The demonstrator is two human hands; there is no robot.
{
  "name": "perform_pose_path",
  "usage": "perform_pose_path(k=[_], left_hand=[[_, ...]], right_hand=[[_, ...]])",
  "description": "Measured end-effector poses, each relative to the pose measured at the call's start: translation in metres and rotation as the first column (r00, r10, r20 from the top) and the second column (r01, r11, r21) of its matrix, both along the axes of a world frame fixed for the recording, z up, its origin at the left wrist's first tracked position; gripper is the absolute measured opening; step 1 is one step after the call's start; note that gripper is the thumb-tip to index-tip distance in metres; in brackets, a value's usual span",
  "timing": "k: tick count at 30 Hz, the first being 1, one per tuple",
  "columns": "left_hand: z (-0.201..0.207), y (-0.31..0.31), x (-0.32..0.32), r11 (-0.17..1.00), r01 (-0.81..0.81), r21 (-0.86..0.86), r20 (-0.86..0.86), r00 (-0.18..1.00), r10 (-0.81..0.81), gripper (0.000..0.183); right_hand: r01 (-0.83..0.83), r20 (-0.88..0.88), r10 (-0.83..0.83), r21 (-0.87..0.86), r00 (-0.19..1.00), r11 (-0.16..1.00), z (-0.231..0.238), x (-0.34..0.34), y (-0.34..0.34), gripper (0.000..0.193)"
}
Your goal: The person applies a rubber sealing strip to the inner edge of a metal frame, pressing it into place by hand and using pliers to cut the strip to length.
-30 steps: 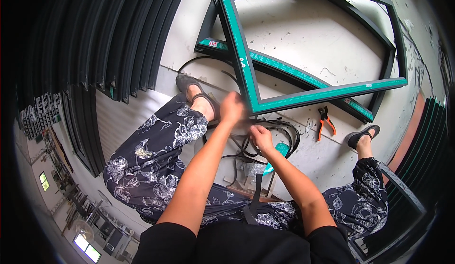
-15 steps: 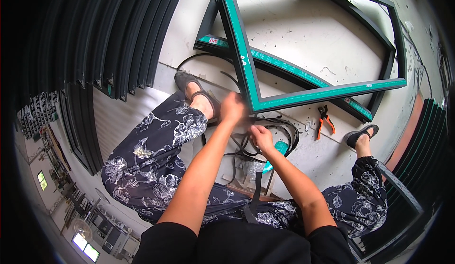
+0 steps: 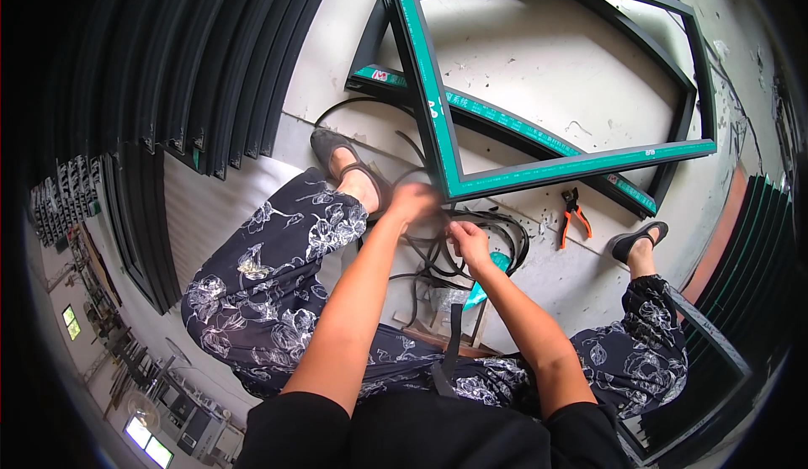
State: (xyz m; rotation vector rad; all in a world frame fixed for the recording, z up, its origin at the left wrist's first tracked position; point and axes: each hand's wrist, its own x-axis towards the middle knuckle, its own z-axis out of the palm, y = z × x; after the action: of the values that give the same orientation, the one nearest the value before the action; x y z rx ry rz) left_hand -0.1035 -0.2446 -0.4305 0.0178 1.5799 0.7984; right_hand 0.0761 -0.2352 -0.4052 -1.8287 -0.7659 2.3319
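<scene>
A dark window frame (image 3: 581, 162) with green protective film along its faces has its near-left corner just beyond my hands. My left hand (image 3: 414, 203) is at that corner, its fingers smeared by motion, so their grip cannot be made out. Just to the right, my right hand (image 3: 468, 243) is closed, thumb and fingers pinched on a thin black rubber strip near the corner. A loose coil of the black rubber strip (image 3: 523, 242) lies on the floor under and beside my right hand. One length of strip loops leftward past my foot.
Another green-filmed frame (image 3: 505, 121) lies beneath the first. Pliers with orange handles (image 3: 576, 217) rest on the floor at right. Dark profiles (image 3: 194, 57) are stacked at left, more profiles (image 3: 757, 250) at right. A green packet (image 3: 486, 282) lies between my legs.
My left hand has shifted slightly toward me and stays blurred. My right hand keeps nearly the same place, its pinch unchanged. The frame's right end has shifted slightly left in the picture.
</scene>
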Motion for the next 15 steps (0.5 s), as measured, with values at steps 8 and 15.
perform_pose_path(k=[8, 15], left_hand=[[-0.007, -0.01, 0.007, 0.99, 0.132, 0.048, -0.117, 0.985, -0.125, 0.013], [-0.007, -0.014, 0.018, 0.99, 0.141, 0.027, -0.177, 0.975, -0.134, 0.014]], right_hand=[[-0.097, 0.08, 0.082, 0.204, 0.993, 0.974, 0.0, 0.001, 0.003, 0.021], [-0.364, 0.284, 0.254, 0.457, 0.924, 0.812, 0.008, 0.001, 0.014, 0.024]])
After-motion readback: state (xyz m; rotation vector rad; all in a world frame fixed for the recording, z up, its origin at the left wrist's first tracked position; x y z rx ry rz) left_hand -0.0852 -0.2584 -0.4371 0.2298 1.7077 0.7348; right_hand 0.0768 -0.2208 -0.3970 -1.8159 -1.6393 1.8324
